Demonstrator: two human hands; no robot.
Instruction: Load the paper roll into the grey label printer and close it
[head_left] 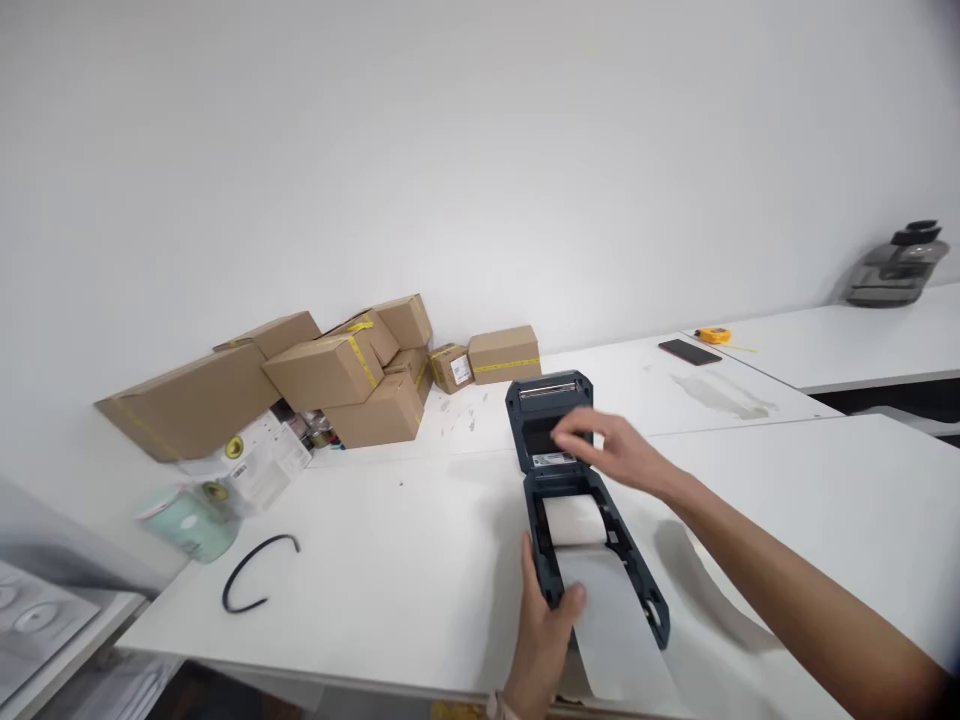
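Observation:
A dark blue label printer point(551, 484) stands on the white table with its lid point(550, 405) raised. In its base sits a white paper roll point(576, 520), and a loose strip of paper point(616, 625) runs from it toward the table's front edge. My left hand point(541, 625) grips the left side of the base, its thumb against the paper strip. Over the raised lid is my right hand point(611, 448), its fingers partly bent and apart, with nothing visible in them. Whether its fingertips touch the lid I cannot tell.
Cardboard boxes point(322, 372) are piled at the back left, beside a mint-green roll or container point(191, 525). A black curved cord point(244, 575) lies at the left. Farther right are a phone point(690, 352), a yellow tape measure point(713, 335) and a grey bottle point(892, 270).

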